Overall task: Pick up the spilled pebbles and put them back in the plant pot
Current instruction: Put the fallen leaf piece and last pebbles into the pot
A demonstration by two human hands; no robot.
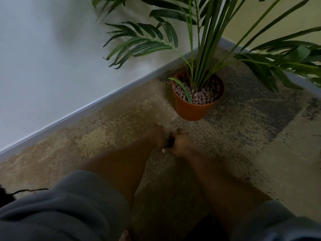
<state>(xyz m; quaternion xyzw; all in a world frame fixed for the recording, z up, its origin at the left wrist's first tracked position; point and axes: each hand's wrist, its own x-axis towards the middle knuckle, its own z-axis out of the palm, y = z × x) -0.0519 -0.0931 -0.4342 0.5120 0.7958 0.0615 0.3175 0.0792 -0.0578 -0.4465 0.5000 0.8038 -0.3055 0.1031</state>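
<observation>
Your plant pot (194, 108) sits upper-centre of the frame on the carpet (260, 110), pebbles (199, 96) near the rim, so I'd guess dumping more in fast could bounce some out. Left hand (159, 136) and right hand (180, 143) meet at centre, too blurred to tell what the fingers hold.

— Where am I looking from?

— I see one view only, from the head, high up and tilted forward and down. The left hand (159, 136) and right hand (180, 145) meet low at centre, blurred, at arm's length.

— And beyond the hands?

— The plant pot (194, 108) stands just past them, up and right, near the skirting board (97, 108).
</observation>
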